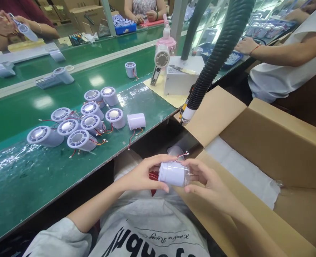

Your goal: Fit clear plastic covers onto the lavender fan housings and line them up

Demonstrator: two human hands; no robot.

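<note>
Shirt [152, 211]: pale grey-white, below the fingers [160, 185]. Front: bold black lettering [133, 241], partly cut off; smaller thin dark script [162, 235] nearer the fingers. Left sleeve [61, 237]: same pale tone, short, loose, hem near elbow, well back from the fingers.

Left hand [147, 174] and right hand [206, 178] hold a lavender cylinder [171, 174] between them; wired cylinders [90, 121] stand clustered on the green bench [37, 185]; an open carton [257, 142] sits alongside.

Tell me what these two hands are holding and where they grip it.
A pale purple cylinder, held on its side: the left hand around its left end, the right hand around its clear right end.
</note>
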